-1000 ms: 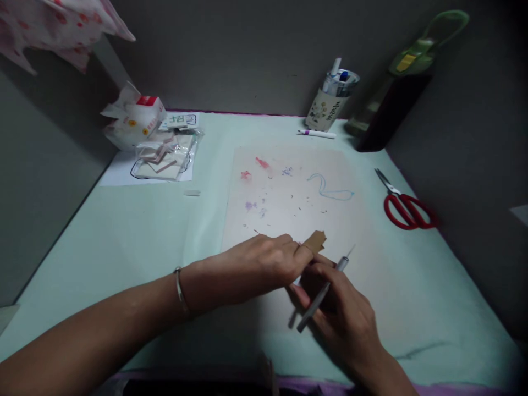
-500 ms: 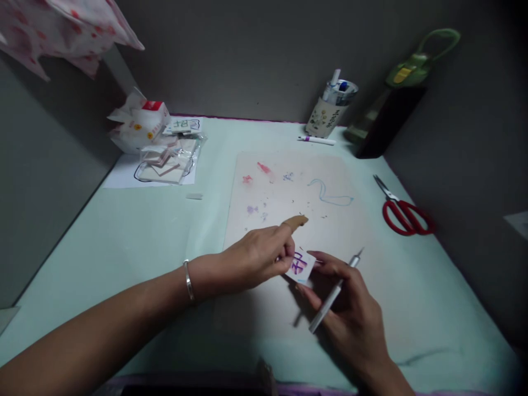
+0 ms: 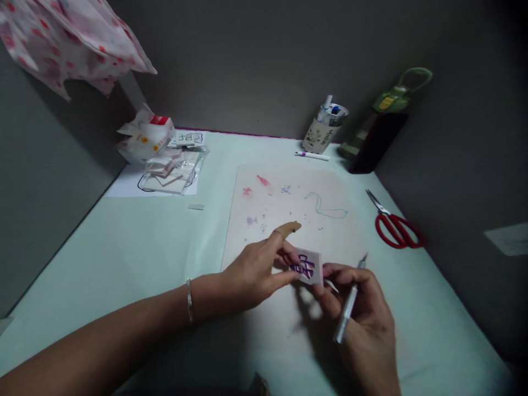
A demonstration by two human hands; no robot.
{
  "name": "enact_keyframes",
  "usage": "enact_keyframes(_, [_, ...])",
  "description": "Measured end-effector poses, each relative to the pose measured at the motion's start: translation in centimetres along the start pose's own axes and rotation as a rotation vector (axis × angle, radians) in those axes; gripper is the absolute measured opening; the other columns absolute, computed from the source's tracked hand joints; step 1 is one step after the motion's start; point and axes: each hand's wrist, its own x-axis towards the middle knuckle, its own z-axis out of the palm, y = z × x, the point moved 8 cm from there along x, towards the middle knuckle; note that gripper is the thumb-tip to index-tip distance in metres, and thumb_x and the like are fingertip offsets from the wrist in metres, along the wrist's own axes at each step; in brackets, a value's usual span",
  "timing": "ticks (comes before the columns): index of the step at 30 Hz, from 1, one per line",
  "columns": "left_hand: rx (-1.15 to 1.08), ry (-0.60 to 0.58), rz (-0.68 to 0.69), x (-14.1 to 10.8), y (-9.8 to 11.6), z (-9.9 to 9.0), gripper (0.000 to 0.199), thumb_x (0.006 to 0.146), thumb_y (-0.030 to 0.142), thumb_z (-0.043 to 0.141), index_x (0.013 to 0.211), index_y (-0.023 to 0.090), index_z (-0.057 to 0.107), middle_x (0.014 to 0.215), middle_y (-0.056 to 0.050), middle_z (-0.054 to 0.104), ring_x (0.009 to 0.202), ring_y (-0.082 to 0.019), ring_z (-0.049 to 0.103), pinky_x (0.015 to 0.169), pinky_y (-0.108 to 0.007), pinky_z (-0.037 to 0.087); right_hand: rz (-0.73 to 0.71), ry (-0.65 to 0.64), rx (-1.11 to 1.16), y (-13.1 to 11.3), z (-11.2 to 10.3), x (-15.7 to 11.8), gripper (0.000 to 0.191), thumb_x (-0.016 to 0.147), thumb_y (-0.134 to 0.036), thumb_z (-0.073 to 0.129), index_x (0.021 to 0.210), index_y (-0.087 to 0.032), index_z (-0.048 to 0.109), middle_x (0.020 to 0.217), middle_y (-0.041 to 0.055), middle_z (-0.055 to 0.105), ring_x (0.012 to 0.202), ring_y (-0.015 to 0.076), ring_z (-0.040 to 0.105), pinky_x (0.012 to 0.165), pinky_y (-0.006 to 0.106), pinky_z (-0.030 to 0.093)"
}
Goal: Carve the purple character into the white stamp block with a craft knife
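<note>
My left hand (image 3: pixel 251 275) pinches a small square carving block (image 3: pixel 315 265) between its thumb and fingers, over the drawing board. Purple character-like marks cover the block's white face, partly hidden by my fingertips. A tan wrap (image 3: pixel 287 228) covers my left index finger, which points outward past the block. On the other side, my right hand (image 3: pixel 365 308) touches the block's right edge with thumb and fingertips. It also holds a silver craft knife (image 3: pixel 347 314), its blade pointing up and away from me.
Stained, crumb-dotted white board (image 3: pixel 280 302) lies under my hands. Red-handled scissors (image 3: pixel 398 231) lie right. Behind stand a pen cup (image 3: pixel 319 135) and a green-capped bottle (image 3: pixel 377 135), with a marker (image 3: pixel 312 156) by the cup. Wrapped blocks (image 3: pixel 165 176) are piled back left.
The block has turned in my fingers and moved slightly right, showing more of its purple marks. My right hand has shifted right with the knife. The view has tilted up a little.
</note>
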Motion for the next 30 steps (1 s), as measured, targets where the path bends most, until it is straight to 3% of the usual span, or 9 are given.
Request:
enact_keyframes(5, [-0.052, 0.034, -0.013, 0.0, -0.8, -0.1, 0.078, 0.084, 0.011, 0.077, 0.153, 0.020, 0.041, 0.102, -0.004, 0.072, 0.094, -0.019, 0.074, 0.097, -0.043, 0.065, 0.045, -0.016, 0.034, 0.7, 0.7, 0.4, 0.024, 0.089, -0.027, 0.080, 0.092, -0.026, 0.056, 0.097, 0.0034, 0.074, 0.074, 0.0159, 0.069, 0.060, 0.024, 0.059])
enact_keyframes(11, [-0.090, 0.052, -0.102, -0.2, -1.4, -0.2, 0.083, 0.079, 0.016, 0.085, 0.152, 0.019, 0.044, 0.098, -0.002, 0.072, 0.092, -0.020, 0.075, 0.095, -0.045, 0.065, 0.056, -0.066, 0.024, 0.4, 1.4, 0.2, 0.023, 0.088, -0.025, 0.079, 0.092, -0.026, 0.057, 0.095, 0.0026, 0.074, 0.071, 0.0151, 0.069, 0.063, 0.026, 0.060])
enact_keyframes(19, [-0.211, 0.011, -0.208, 0.0, -2.3, -0.1, 0.074, 0.081, 0.012, 0.079, 0.148, 0.019, 0.048, 0.094, 0.001, 0.069, 0.083, -0.016, 0.075, 0.084, -0.035, 0.065, 0.045, -0.111, 0.023, 0.7, 1.5, 0.2, 0.021, 0.089, -0.025, 0.079, 0.094, -0.026, 0.059, 0.095, 0.0025, 0.074, 0.069, 0.0144, 0.068, 0.061, 0.025, 0.059])
enact_keyframes(25, [-0.117, 0.048, -0.147, 0.0, -1.7, -0.3, 0.065, 0.085, 0.015, 0.071, 0.146, 0.017, 0.049, 0.095, -0.001, 0.073, 0.082, -0.015, 0.074, 0.085, -0.035, 0.065, 0.085, -0.067, 0.072, 1.4, 1.1, 0.3, 0.025, 0.086, -0.027, 0.082, 0.093, -0.026, 0.058, 0.096, 0.0031, 0.073, 0.070, 0.0149, 0.067, 0.062, 0.026, 0.059])
enact_keyframes(30, [-0.110, 0.100, -0.133, 0.3, -1.1, -0.6, 0.067, 0.081, 0.017, 0.069, 0.145, 0.014, 0.051, 0.091, -0.002, 0.075, 0.076, -0.015, 0.071, 0.076, -0.032, 0.063, 0.188, 0.014, 0.176, 2.1, 0.7, 0.7, 0.032, 0.078, -0.030, 0.089, 0.086, -0.024, 0.059, 0.088, 0.0009, 0.070, 0.072, 0.0147, 0.064, 0.063, 0.024, 0.055])
